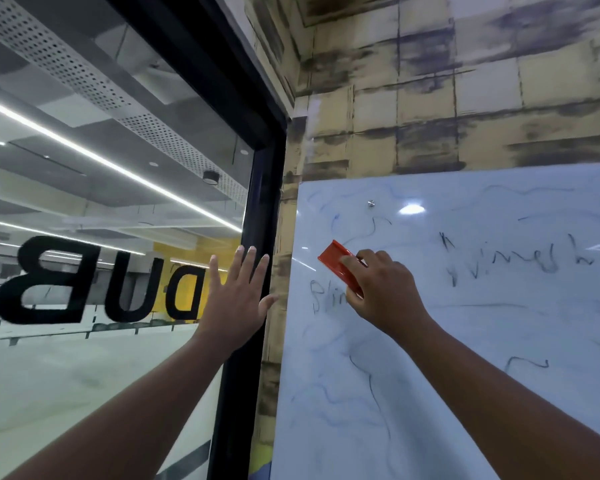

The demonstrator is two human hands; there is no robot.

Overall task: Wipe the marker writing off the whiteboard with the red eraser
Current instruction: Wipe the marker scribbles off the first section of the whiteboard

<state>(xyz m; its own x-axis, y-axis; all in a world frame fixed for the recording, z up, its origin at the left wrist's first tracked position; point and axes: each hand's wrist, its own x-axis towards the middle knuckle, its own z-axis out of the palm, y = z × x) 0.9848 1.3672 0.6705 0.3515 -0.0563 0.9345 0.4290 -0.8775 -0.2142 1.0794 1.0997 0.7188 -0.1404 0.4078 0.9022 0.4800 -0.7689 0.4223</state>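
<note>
**At the whiteboard's upper left, eraser pressed beside a word**

Against the board, your right hand (378,289) grips the red eraser (340,268), fingers curled over its back and pressing it flat to the whiteboard (465,341). The eraser's long axis slants from upper left to lower right. Its lower end sits just above and to the right of a small scrawled word (326,297), which is partly hidden by your hand. A larger scrawled word (513,259) lies well to the right, beyond your knuckles; thin loose squiggles run below and along the board's top.

Your left hand (238,299) is flat, with fingers spread straight, resting on the dark door frame (257,202) beside a glass panel (84,202) and holding nothing. The right hand is the nearer one to all the writing. The closest marks probably call for a short stroke down and to the left.
</note>
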